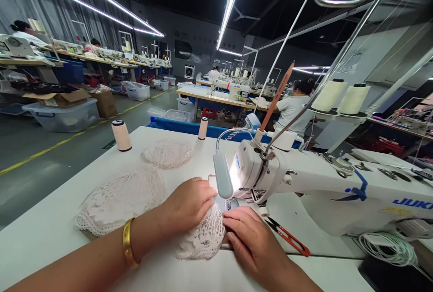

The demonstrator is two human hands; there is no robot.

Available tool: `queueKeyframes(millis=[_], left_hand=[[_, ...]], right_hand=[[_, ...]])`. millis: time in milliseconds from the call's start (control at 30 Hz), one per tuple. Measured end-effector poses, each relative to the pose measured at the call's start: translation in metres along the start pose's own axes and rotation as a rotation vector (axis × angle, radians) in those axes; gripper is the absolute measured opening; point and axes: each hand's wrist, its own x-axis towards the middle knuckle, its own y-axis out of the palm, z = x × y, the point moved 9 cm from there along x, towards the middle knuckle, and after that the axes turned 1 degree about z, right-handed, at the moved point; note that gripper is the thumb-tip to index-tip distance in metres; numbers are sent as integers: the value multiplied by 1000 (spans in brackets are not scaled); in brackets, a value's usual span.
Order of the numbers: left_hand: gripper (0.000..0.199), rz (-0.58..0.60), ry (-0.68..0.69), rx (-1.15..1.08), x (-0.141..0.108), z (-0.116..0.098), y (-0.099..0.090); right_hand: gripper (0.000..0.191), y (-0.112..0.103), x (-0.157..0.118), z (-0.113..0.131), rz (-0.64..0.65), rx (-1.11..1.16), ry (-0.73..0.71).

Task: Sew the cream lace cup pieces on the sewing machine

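A pale lace piece [203, 235] lies on the white table just in front of the sewing machine [304, 170], under its lit lamp [222, 175]. My left hand [187, 202], with a gold bangle at the wrist, bends its fingers over the upper left part of the lace, near the needle area. On the lace's right edge rest the fingers of my right hand [248, 238], held close together. Both hands grip the lace beside the presser foot. The needle itself is hidden behind the lamp and fingers.
Two lace piles [123, 197] [167, 153] lie to the left. Thread cones [122, 136] [203, 129] stand at the table's back edge. Red-handled snips [289, 236] lie right of my right hand. A coiled pale cord [387, 249] is at the far right. People sit at machines beyond.
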Motion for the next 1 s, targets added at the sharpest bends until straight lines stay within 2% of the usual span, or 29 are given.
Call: queueKeyframes(millis=[100,233,333,433,500,700,733,867,933,1000], left_hand=[[2,118,60,-52,-1,-4,6],[7,295,-166,18,-8,9,16],[15,354,-282,58,-13,15,14],[18,371,-334,25,-13,17,11],[18,370,-340,-33,-10,16,9],[17,400,-449,-421,-9,13,19],[17,408,-437,-455,-9,10,22],[7,397,-344,-446,-8,1,25],[6,361,-333,-519,-6,-2,25],[10,346,-396,-641,-6,-2,28]], right_hand=[[44,9,4,17,22,58,-67],[43,17,1,26,21,50,-114],[32,20,-1,21,29,35,-85],[21,19,-1,19,27,49,-83],[21,16,0,19,19,65,-83],[50,12,1,16,46,94,17],[47,13,1,15,55,85,24],[13,15,2,7,83,102,93],[11,14,1,2,94,122,146],[14,11,0,-3,81,140,201]])
